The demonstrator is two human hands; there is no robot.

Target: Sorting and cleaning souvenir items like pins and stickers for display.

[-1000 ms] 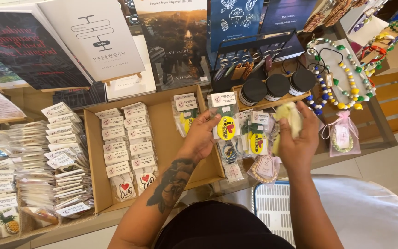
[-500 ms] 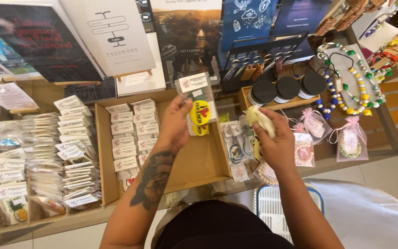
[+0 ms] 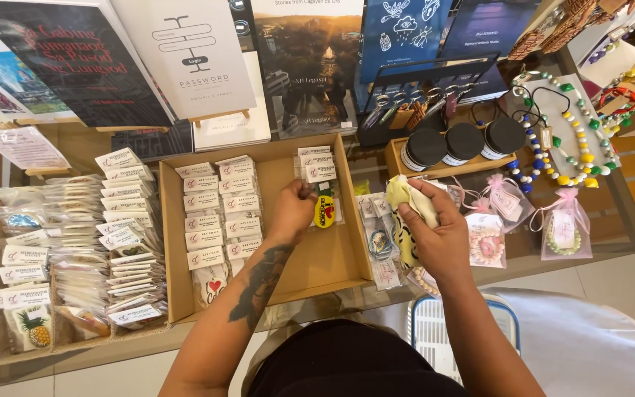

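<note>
Left hand (image 3: 293,211) on yellow keychain packet (image 3: 324,211), right hand (image 3: 435,231) gripping cloth (image 3: 408,200), jars (image 3: 463,142) beyond

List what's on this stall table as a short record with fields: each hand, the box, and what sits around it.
Left hand: left hand sets a packaged yellow keychain in the cardboard box
Right hand: right hand grips a bundle of pale yellow packets
Box contents: rows of carded keychains
Left of box: stacks of bagged trinkets
Right of box: three black-lidded jars, bead necklaces, pink-ribboned gift bags
Behind: books on stands
</note>
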